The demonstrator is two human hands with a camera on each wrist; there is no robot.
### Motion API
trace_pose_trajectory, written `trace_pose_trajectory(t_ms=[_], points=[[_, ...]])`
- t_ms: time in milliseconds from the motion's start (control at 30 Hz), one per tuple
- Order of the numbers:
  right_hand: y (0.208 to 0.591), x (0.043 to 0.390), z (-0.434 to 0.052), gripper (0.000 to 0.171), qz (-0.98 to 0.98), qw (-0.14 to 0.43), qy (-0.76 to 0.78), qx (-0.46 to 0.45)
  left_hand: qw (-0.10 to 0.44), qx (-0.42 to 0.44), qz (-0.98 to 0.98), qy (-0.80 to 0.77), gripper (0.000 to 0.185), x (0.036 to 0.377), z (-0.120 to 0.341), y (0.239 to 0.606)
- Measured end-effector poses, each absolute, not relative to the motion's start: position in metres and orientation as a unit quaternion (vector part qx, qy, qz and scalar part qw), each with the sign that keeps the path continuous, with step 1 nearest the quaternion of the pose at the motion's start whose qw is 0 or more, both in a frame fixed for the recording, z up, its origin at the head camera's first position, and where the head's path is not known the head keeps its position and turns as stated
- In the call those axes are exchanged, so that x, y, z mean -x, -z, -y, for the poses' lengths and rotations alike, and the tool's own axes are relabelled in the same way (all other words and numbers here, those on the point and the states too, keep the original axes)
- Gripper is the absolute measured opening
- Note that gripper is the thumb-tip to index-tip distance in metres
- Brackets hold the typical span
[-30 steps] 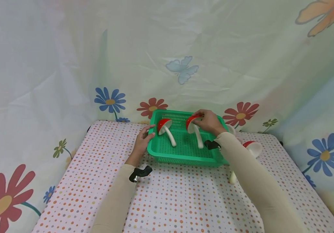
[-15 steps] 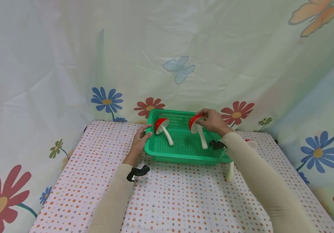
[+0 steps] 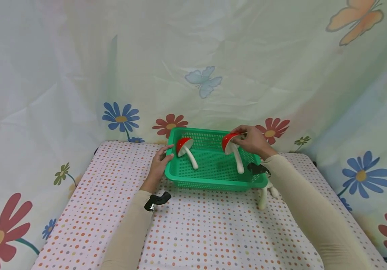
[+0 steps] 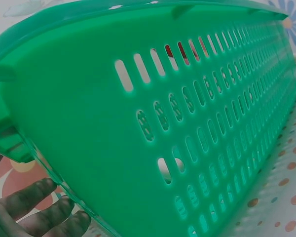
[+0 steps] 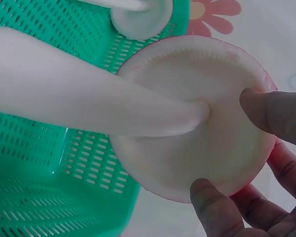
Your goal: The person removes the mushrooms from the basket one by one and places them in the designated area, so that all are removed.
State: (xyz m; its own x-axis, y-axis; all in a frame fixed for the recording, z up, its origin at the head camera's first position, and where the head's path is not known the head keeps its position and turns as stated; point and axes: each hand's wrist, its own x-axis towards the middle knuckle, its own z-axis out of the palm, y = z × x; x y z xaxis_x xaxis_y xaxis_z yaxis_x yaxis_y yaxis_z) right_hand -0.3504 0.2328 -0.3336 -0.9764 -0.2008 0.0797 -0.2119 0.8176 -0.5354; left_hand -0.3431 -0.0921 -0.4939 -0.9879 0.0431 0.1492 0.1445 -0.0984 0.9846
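A green plastic basket (image 3: 210,183) with slotted walls stands toward the back of the table. My left hand (image 3: 158,165) is at its left rim, and in the left wrist view the fingertips (image 4: 64,205) lie along the end wall. With my right hand (image 3: 254,141) I grip a toy mushroom (image 3: 228,145) by its red cap, over the basket's right part. Its pale underside (image 5: 158,168) and thick white stem (image 5: 89,89) face the right wrist camera, the stem slanting down into the basket. Another red-capped mushroom (image 3: 184,146) leans in the basket's left part.
A white stem (image 3: 262,198) sticks out on the table by the basket's front right corner, partly hidden by my right sleeve (image 3: 294,195). The table has a dotted cloth (image 3: 193,232). A flowered curtain (image 3: 159,56) hangs close behind the basket.
My right hand has shifted a little to the right over the basket with the mushroom. My left hand stays at the left rim. The head view has turned slightly right.
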Motion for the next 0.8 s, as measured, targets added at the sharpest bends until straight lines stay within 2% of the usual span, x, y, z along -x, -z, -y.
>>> trace_pose_trajectory(t_ms=[800], points=[[0.328,0.321,-0.251,0.034,0.947,0.039,-0.293,-0.122,0.030,0.067,0.668,0.740,0.042,0.344,0.093,0.494]])
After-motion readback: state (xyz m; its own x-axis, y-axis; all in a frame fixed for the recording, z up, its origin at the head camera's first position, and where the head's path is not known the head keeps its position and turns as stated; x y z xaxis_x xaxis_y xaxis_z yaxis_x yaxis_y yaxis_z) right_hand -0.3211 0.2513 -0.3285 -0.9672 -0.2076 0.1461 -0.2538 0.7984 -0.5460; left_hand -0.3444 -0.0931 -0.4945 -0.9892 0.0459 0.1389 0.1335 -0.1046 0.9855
